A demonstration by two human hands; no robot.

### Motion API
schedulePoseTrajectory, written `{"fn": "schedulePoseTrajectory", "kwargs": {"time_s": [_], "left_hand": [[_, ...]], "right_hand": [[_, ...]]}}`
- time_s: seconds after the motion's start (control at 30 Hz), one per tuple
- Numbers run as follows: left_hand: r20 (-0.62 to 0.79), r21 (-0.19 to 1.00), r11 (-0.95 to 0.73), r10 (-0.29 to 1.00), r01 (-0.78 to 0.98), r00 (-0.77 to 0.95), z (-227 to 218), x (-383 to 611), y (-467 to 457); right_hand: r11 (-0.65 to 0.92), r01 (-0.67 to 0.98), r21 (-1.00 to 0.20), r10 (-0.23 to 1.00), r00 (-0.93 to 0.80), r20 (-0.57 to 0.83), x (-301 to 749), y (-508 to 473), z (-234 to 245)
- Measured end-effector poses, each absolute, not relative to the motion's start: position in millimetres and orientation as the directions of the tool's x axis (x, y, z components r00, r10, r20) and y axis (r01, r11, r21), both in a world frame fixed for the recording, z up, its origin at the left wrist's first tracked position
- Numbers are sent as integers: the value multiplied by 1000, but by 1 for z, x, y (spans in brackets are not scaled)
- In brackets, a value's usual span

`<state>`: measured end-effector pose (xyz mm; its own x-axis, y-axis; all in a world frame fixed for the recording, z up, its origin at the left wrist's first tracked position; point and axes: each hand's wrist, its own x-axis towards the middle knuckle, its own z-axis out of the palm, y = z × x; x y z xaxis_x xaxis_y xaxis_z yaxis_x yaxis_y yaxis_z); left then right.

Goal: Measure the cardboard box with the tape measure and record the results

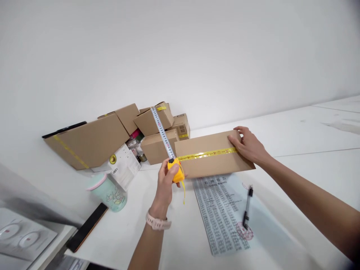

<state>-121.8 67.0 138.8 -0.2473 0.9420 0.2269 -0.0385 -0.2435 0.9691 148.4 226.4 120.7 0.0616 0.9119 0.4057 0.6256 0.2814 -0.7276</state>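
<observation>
Brown cardboard, yellow-taped: head view, one carton point(206, 165), held at a slant toward the viewer above the top edge of a bluish document point(208, 217) headed "Testing Report"; whether its underside touches the table cannot be told. Right hand point(249, 144): gripping the carton's far right end, thumb on the taped face, fingers over the upper edge, presumably to steady it at that angle. Left hand point(165, 180): closed round a yellow tape measure point(177, 172) at the carton's left end, thumb across the case, probably for firm control of it; pale pink wristband point(157, 223) below. Blade point(161, 129): drawn out, numbered face to the viewer, slanting up and away past the carton's end; its tip overlaps the rear cartons point(159, 146) in view, contact uncertain. Pen point(248, 206), black and clear: lying on the document, likely within easy reach of the right hand. Surface: white table point(303, 142) with fine seams. At left, a mint cup point(111, 195) with pink rim, a white pack point(125, 167) bearing an avocado picture, a large taped carton point(87, 140), and a black bar point(87, 227) at the table's edge. Room: plain white wall point(197, 56) behind.
</observation>
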Motion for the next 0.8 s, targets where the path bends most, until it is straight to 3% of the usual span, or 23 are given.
{"fn": "schedulePoseTrajectory", "kwargs": {"time_s": [0.13,0.27,0.37,0.47,0.8], "left_hand": [[191,976,-207,964,-69,-186,124,-92,43],[-29,969,62,989,-237,143,84,-53,18],[-123,955,188,955,-231,271,60,-32,14],[-188,952,242,946,-190,264,48,-22,17],[-211,945,258,950,-199,231,43,-14,17]], "right_hand": [[351,503,-789,912,8,411,141,240,119],[386,433,-815,909,-28,416,139,244,120],[499,510,-701,842,-93,531,138,247,119],[549,601,-581,782,-125,610,136,250,117],[565,771,-293,705,-267,658,133,250,120]]}}
